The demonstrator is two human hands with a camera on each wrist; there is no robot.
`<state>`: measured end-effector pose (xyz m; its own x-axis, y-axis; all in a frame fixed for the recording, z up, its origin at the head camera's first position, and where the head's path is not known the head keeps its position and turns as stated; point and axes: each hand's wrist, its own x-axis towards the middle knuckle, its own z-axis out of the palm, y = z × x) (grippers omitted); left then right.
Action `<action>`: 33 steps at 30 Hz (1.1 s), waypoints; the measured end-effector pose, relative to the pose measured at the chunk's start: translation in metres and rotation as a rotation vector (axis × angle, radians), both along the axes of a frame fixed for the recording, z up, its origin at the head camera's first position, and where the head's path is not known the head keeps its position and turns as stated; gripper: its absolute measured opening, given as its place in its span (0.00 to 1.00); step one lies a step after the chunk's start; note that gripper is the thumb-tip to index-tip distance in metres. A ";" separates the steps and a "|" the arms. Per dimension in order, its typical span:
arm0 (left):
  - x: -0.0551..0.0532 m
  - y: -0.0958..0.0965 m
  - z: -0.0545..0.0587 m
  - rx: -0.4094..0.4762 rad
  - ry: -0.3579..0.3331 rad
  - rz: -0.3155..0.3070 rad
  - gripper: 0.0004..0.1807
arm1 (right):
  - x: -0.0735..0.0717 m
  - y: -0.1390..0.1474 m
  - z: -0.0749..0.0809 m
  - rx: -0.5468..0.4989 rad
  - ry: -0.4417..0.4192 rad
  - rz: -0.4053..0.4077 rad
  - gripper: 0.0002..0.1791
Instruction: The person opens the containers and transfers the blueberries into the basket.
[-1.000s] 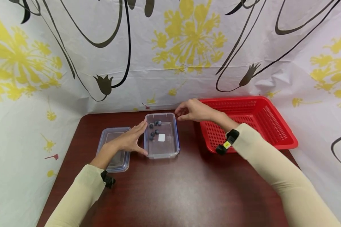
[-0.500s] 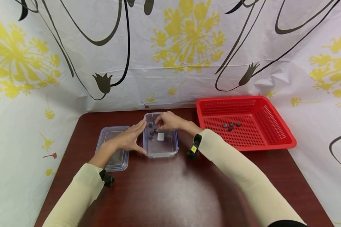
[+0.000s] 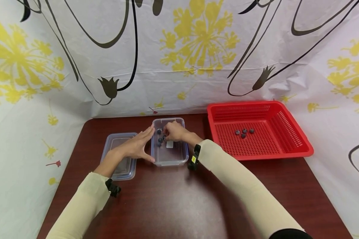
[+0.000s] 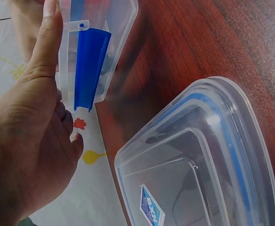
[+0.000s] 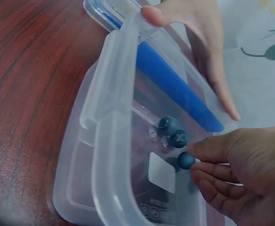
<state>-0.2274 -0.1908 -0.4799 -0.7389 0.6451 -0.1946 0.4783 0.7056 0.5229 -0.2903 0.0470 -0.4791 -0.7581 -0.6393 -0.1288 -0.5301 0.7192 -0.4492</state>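
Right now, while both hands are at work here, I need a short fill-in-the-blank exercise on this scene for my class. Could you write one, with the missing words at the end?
1. The basket is coloured ____.
2. Exactly ____ berries lie in the basket.
3. The left hand touches the outside of the clear box, while the right hand has its fingertips ____ it.
4. In the head view, the lid lies to the ____ of the clear box.

Missing words: red; four; inside; left.

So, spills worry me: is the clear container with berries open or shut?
Open: the right hand reaches into the container, among berries.
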 end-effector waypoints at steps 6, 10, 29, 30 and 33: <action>-0.001 0.001 -0.001 0.000 0.007 -0.012 0.76 | 0.001 -0.003 -0.006 0.032 0.039 -0.040 0.14; -0.001 0.001 -0.003 0.001 0.019 -0.020 0.77 | 0.002 -0.004 -0.010 0.036 0.050 -0.048 0.11; -0.001 0.001 -0.001 -0.017 0.015 -0.006 0.76 | 0.004 -0.002 0.001 0.019 0.057 0.001 0.06; -0.001 0.001 -0.001 -0.019 0.015 -0.004 0.76 | 0.005 -0.002 0.004 0.013 0.057 0.011 0.06; -0.001 0.001 -0.001 -0.023 0.006 0.003 0.75 | 0.009 0.000 0.013 -0.005 0.057 0.038 0.05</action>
